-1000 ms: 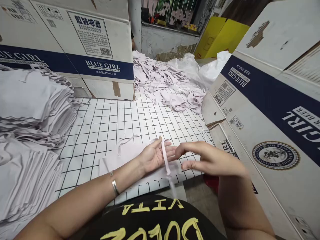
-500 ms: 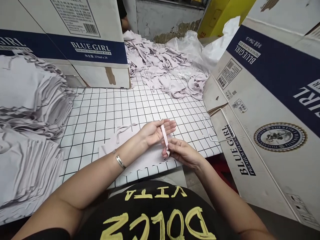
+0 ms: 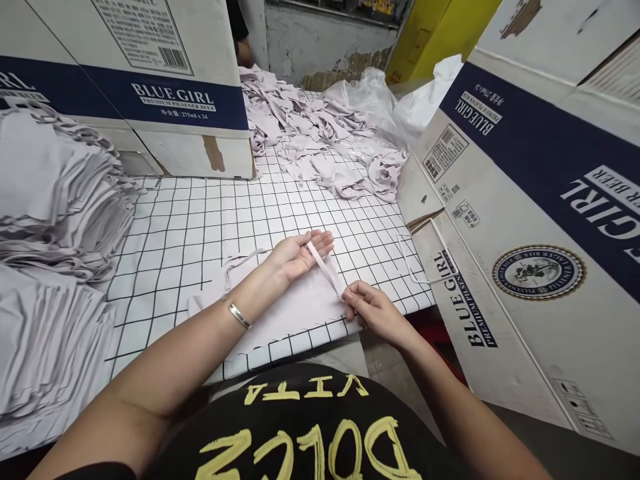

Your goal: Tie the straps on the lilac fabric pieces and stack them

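Observation:
A pale pinkish fabric strap (image 3: pixel 325 268) runs slantwise between my two hands. My left hand (image 3: pixel 300 257) is palm up, its fingers stretched out and its thumb over the strap's upper end. The lower end, by the corner of a pale fabric piece, is pinched between the thumb and fingers of my right hand (image 3: pixel 367 303). Under my left wrist and forearm the flat fabric piece (image 3: pixel 295 308) lies on the table, partly covered. Another thin strap (image 3: pixel 235 263) curls at its far left edge.
Stacked fabric pieces (image 3: pixel 55 260) rise at the left. Cardboard boxes stand at the back left (image 3: pixel 180 143) and right (image 3: pixel 480 247). A loose heap of fabric (image 3: pixel 320 127) and clear plastic (image 3: pixel 370 100) lie at the back of the checked tablecloth (image 3: pixel 195 220). Part of another person (image 3: pixel 240 33) shows behind.
My right hand has moved away from my left palm, drawing the strap longer between them. The flat fabric piece shows more now.

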